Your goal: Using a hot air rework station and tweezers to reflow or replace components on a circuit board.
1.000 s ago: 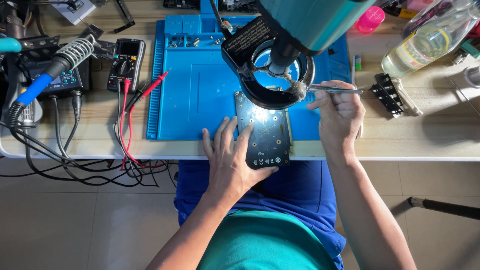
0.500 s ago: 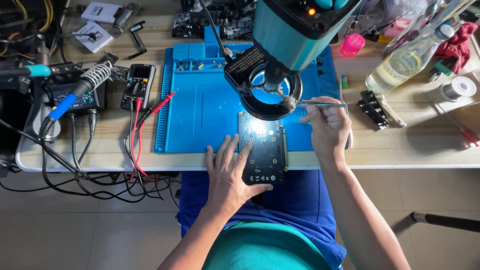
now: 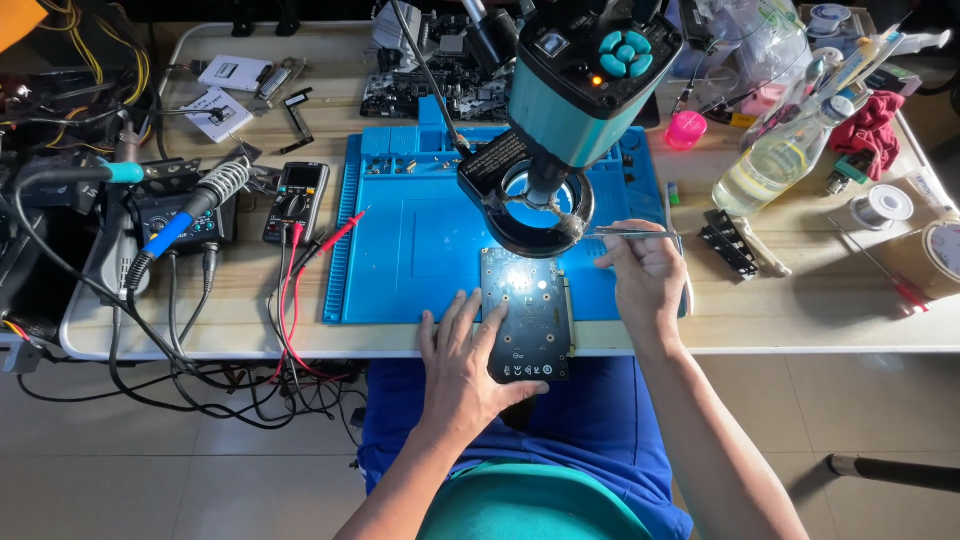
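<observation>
We rest the left hand [image 3: 465,365] flat, fingers spread, on the dark circuit board [image 3: 527,312], holding nothing. The board lies on the near edge of the blue mat [image 3: 420,240], its near end overhanging the table [image 3: 800,320], under the microscope's ring light [image 3: 527,205]. The right hand [image 3: 648,280] pinches thin tweezers [image 3: 625,234], tips pointing towards the lit area.

Risks, in our judgement: easing the left hand could let the overhanging board tip off; a tweezer slip could scratch the board.

Packages: a clear bottle of pale liquid [image 3: 770,165] lies tilted at right; a white paper label [image 3: 232,72] lies at far left; a pink round container [image 3: 685,130] sits behind the mat.
</observation>
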